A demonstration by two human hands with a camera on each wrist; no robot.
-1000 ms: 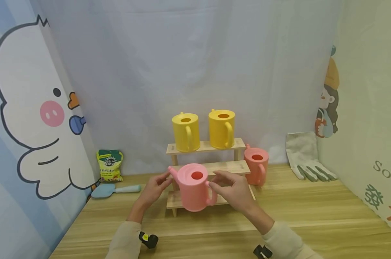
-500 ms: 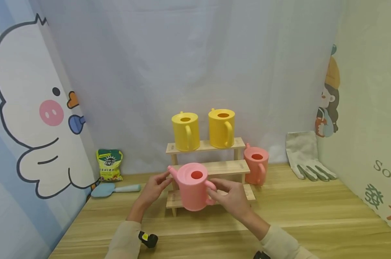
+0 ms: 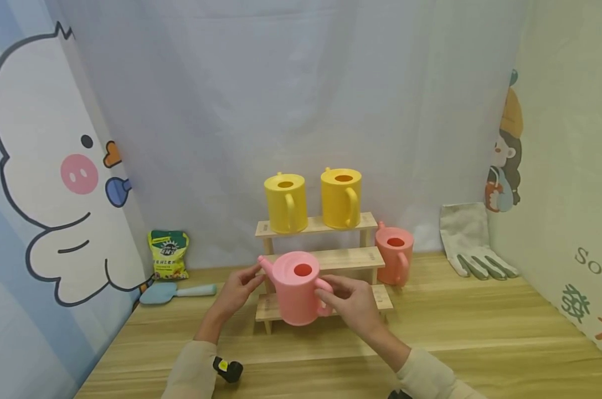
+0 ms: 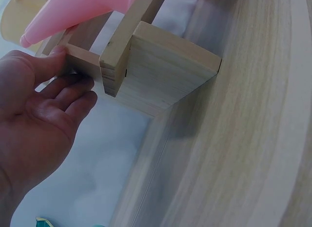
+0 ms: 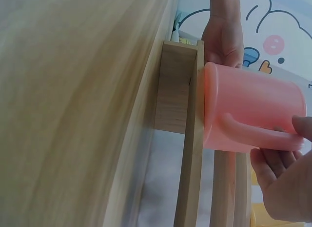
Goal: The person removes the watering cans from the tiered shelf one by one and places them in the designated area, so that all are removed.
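A pink watering can (image 3: pixel 296 296) stands upright on the lowest tier of a wooden three-tier rack (image 3: pixel 343 258), its spout toward the left. My right hand (image 3: pixel 358 306) pinches the can's handle between thumb and fingers, also visible in the right wrist view (image 5: pixel 290 180). There the base of the can (image 5: pixel 248 102) meets the board. My left hand (image 3: pixel 235 291) is at the rack's left side, beside the spout tip. In the left wrist view, that hand (image 4: pixel 44 105) grips the end of a rack tier (image 4: pixel 84 57), with the spout (image 4: pixel 68 17) just above.
Two yellow watering cans (image 3: pixel 286 205) (image 3: pixel 340 200) stand on the top tier. Right of the rack, a darker pink can (image 3: pixel 394 257) is on the table (image 3: pixel 460 327). A glove (image 3: pixel 472 238) lies farther right. At left are a green-yellow packet (image 3: pixel 168 255) and a light-blue trowel (image 3: pixel 173 292).
My right hand has moved slightly down and left and closed its fingers on the pink can's handle. The left hand and the cans look the same as before.
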